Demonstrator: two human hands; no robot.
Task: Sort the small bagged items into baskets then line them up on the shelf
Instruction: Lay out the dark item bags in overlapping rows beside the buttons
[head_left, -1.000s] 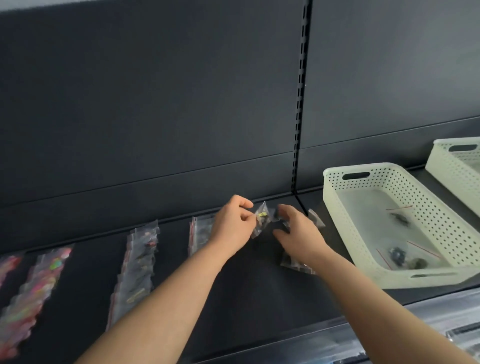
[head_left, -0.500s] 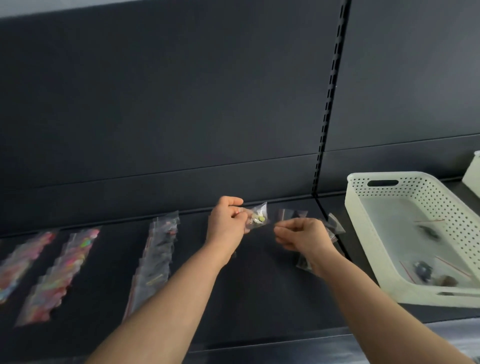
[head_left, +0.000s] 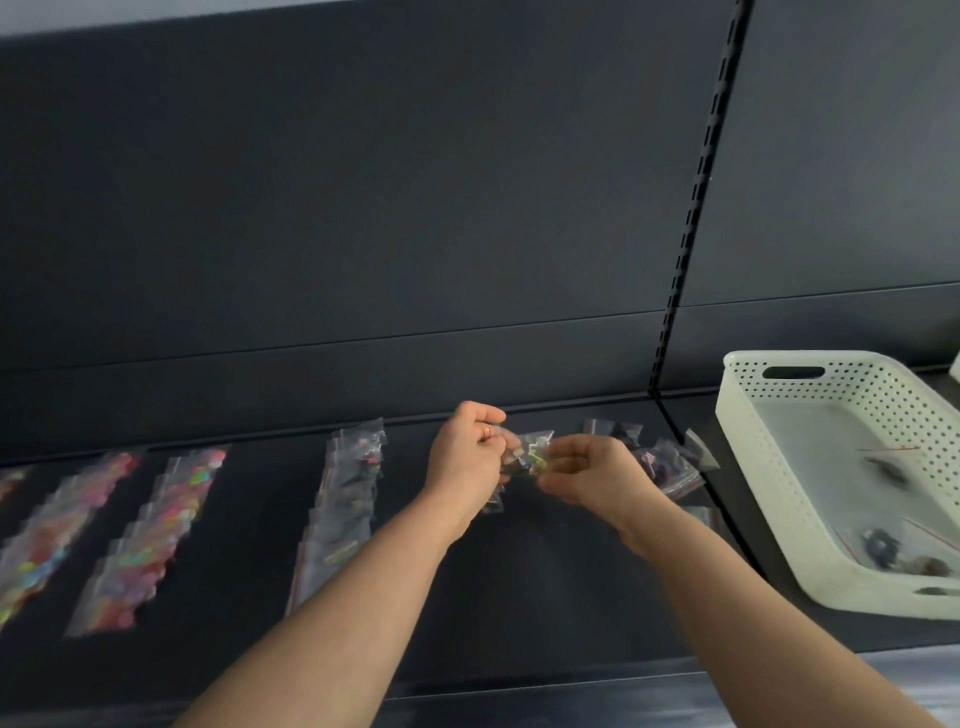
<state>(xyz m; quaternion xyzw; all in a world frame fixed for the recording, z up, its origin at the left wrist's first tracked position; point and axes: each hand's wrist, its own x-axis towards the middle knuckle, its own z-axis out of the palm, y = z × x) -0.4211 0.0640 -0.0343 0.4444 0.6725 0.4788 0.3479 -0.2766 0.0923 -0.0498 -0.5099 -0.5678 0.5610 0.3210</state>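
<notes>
A person's two bare forearms reach forward over a dark shelf (head_left: 519, 597), seen from a head-worn camera looking down. Between the two hands, just above the shelf, is a small clear bag (head_left: 531, 451) with something yellow-green inside. The left hand (head_left: 470, 457) has its fingers curled and pinches the left edge of the bag. The right hand (head_left: 592, 478) meets it from the other side, thumb and fingertips closed on the bag's right edge, so both hands hold the same bag, and the hands nearly touch.

Just behind and to the right of the right hand lies a loose pile of bags (head_left: 670, 462) with dark contents, resting on the shelf. To the left of the left hand, a row of clear bags (head_left: 343, 509) runs from the back of the shelf toward the front, overlapping one another. Further left are two rows of colourful bags (head_left: 156, 530), laid out the same way, slightly blurred.

On the right stands a pale perforated basket (head_left: 831, 364) with a handle slot, well apart from the hands. A few bagged items (head_left: 883, 545) lie on its floor. A dark back panel (head_left: 363, 208) rises behind the shelf.
</notes>
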